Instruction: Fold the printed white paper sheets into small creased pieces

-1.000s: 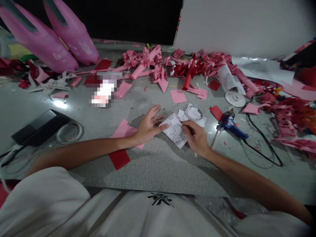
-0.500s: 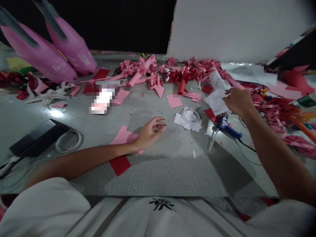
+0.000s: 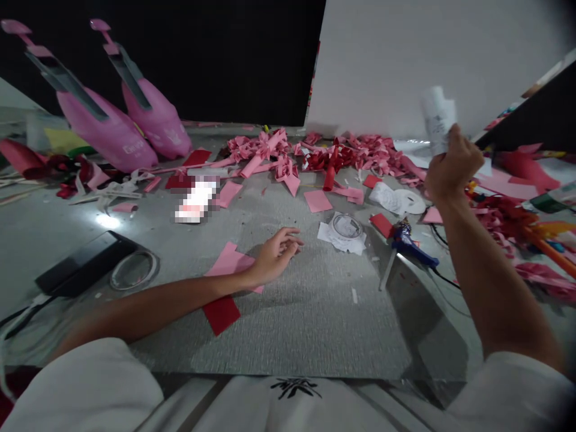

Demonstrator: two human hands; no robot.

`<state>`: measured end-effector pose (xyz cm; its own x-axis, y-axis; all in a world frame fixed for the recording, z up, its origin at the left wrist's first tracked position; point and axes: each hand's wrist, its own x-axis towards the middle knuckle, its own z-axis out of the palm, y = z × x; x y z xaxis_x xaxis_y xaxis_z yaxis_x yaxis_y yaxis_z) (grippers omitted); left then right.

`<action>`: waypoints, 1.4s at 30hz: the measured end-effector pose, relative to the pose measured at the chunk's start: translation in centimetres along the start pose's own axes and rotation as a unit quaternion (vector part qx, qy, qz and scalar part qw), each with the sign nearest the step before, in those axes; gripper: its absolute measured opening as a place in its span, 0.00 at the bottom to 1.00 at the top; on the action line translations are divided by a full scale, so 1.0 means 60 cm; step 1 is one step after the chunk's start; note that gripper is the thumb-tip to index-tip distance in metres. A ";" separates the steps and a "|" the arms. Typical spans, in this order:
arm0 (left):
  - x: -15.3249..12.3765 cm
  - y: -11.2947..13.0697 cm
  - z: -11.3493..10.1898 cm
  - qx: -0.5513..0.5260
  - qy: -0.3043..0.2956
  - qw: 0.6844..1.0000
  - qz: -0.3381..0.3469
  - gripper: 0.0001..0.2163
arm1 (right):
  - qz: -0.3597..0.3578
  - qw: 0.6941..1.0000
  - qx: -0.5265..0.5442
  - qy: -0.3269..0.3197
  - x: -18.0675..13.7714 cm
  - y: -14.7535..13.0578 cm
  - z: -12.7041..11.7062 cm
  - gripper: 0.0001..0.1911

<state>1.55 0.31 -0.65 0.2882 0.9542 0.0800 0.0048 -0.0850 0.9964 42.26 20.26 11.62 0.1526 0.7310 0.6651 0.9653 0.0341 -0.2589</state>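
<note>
My right hand [image 3: 454, 159] is raised above the far right of the table, fingers wrapped round a white paper roll [image 3: 437, 117] with dark print, blurred at its upper end. On the mat rests my left hand [image 3: 276, 255], its fingers loosely curled and apart, with nothing in it. Under my left forearm lie pink paper [image 3: 229, 259] and a red paper piece [image 3: 221, 315]. A clear tape ring [image 3: 345, 227] sits on white paper between the hands. Below my right hand are a blue glue gun [image 3: 411, 246], crumpled white paper [image 3: 386, 198] and a white disc [image 3: 411, 202].
Pink and red folded paper pieces [image 3: 270, 150] heap along the back. Two pink bottles [image 3: 155, 117] with pumps stand at the back left. A lit phone [image 3: 197, 201], a black device [image 3: 85, 261] and another tape ring [image 3: 134, 270] lie on the left.
My right hand has lifted the white paper roll up from the table at the back right. The left hand has stayed in place. The view has tilted up slightly.
</note>
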 end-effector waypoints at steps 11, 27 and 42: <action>-0.012 0.052 -0.005 0.026 0.009 0.999 0.038 0.27 | -0.308 0.887 0.262 -0.221 -0.330 -0.183 -0.102 0.22; -0.012 0.007 -0.005 0.002 -0.021 1.000 0.008 0.51 | 0.079 0.869 0.429 -0.236 -0.371 -0.176 -0.060 0.25; -0.006 0.033 -0.014 -0.103 0.012 0.985 -0.141 0.36 | 0.009 0.759 0.540 -0.363 -0.371 -0.175 -0.091 0.45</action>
<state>0.65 0.06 1.31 0.2812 0.9379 -0.2032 -0.1125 0.2425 0.9636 29.91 -0.11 3.35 -0.3727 0.9074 0.1944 0.1675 0.2718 -0.9477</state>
